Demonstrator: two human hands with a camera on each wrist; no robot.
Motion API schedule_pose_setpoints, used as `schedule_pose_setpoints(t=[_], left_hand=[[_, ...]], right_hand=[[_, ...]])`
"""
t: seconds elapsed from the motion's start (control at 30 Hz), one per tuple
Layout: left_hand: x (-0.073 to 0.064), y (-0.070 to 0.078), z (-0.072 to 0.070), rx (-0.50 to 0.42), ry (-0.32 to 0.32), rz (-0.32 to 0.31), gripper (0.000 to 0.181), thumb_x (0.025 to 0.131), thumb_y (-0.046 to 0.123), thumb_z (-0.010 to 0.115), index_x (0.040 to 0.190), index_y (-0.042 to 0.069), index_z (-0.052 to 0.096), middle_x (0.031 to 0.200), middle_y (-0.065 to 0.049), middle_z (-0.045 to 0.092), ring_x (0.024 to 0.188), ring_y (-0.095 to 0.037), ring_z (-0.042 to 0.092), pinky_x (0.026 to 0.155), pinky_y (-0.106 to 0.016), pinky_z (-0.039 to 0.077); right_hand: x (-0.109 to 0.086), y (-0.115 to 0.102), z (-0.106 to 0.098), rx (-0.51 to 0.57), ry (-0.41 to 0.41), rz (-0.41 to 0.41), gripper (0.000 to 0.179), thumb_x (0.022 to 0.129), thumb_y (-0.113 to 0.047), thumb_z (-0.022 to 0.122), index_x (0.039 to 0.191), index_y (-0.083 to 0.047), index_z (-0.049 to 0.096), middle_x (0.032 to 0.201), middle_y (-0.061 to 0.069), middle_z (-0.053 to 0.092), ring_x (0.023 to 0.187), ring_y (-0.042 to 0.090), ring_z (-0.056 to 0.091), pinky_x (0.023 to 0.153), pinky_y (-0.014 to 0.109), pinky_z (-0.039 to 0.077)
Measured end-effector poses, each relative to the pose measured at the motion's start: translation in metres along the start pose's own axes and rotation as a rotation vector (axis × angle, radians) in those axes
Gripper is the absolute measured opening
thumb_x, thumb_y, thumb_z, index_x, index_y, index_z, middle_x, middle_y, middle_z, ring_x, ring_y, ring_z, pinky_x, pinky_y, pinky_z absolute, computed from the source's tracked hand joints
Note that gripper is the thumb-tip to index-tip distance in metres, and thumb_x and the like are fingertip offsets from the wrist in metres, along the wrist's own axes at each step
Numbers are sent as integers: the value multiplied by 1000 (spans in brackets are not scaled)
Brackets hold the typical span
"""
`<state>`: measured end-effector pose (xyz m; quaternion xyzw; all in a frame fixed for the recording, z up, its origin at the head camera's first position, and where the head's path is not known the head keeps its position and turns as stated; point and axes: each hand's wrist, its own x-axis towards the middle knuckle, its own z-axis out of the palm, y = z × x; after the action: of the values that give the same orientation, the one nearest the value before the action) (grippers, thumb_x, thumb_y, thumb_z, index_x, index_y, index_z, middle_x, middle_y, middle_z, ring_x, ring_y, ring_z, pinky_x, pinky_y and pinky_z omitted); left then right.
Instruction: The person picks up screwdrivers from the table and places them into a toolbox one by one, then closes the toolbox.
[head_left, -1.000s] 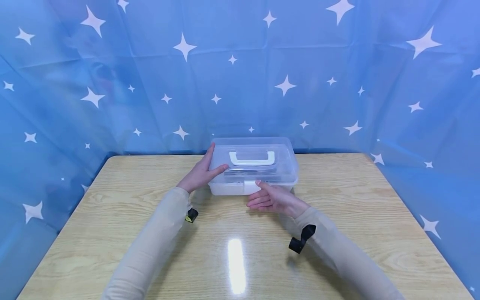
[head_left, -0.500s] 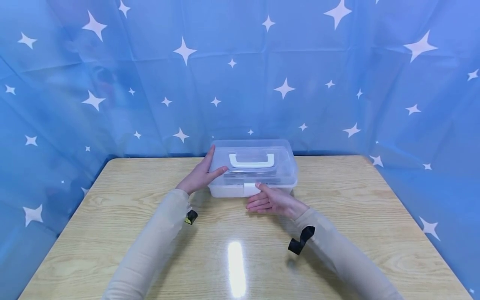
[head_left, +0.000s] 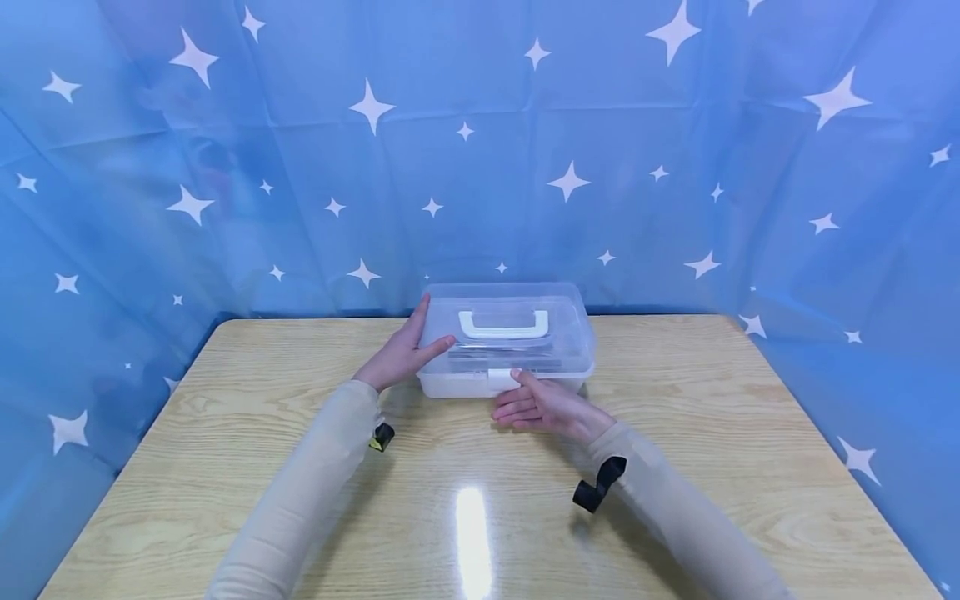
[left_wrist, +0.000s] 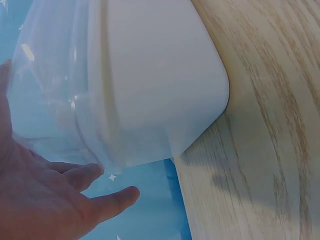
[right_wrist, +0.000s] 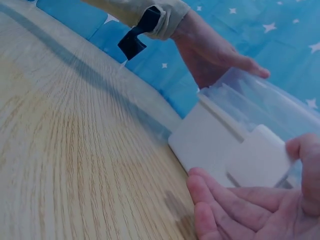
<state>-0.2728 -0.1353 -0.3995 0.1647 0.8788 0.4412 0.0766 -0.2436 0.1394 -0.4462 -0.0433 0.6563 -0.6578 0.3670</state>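
A storage box with a clear lid (head_left: 510,300) and a white base (head_left: 453,385) stands on the table, its lid down. On the lid lies a white handle (head_left: 504,331), and a white latch (right_wrist: 260,159) sits at the front. My left hand (head_left: 397,350) rests against the box's left end, thumb over the lid and fingers spread along the side, as the left wrist view shows. My right hand (head_left: 551,407) is at the front, its thumb tip on the latch's upper edge. Its other fingers (right_wrist: 215,192) extend loosely below the latch, gripping nothing.
The wooden table (head_left: 247,400) reaches back to a blue curtain (head_left: 300,150) with white stars, close behind the box. A bright light reflection (head_left: 472,533) lies on the tabletop. Black straps hang from both sleeves.
The head view has tilted up slightly, so the box and table appear a little lower. Both hands keep their places on the box, and the lid stays down.
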Motion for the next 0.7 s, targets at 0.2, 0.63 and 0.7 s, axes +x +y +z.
schedule_pose_setpoints(t=[0.2, 0.63, 0.7], left_hand=[[2, -3, 1, -34, 43, 0, 94, 96, 49, 55, 155, 17, -10, 160, -4, -6, 145, -25, 3, 115, -45, 10], [-8, -14, 4, 120, 136, 56, 90, 98, 49, 50, 154, 4, -3, 160, -15, 3, 145, -29, 8, 115, -43, 13], [-15, -18, 3, 138, 138, 69, 87, 98, 47, 51, 154, 3, 1, 159, -17, 7, 144, -31, 11, 114, -44, 14]], right_hand=[[1, -1, -2, -43, -8, -31, 73, 102, -51, 37, 129, 15, 50, 110, 21, 67, 106, 32, 63, 94, 39, 48], [-5, 4, -11, -105, -15, -50, 70, 100, -51, 43, 127, 12, 53, 111, 18, 67, 105, 31, 63, 95, 40, 46], [-8, 4, -14, -109, -17, -61, 67, 101, -48, 44, 126, 13, 53, 111, 19, 67, 106, 32, 63, 96, 41, 46]])
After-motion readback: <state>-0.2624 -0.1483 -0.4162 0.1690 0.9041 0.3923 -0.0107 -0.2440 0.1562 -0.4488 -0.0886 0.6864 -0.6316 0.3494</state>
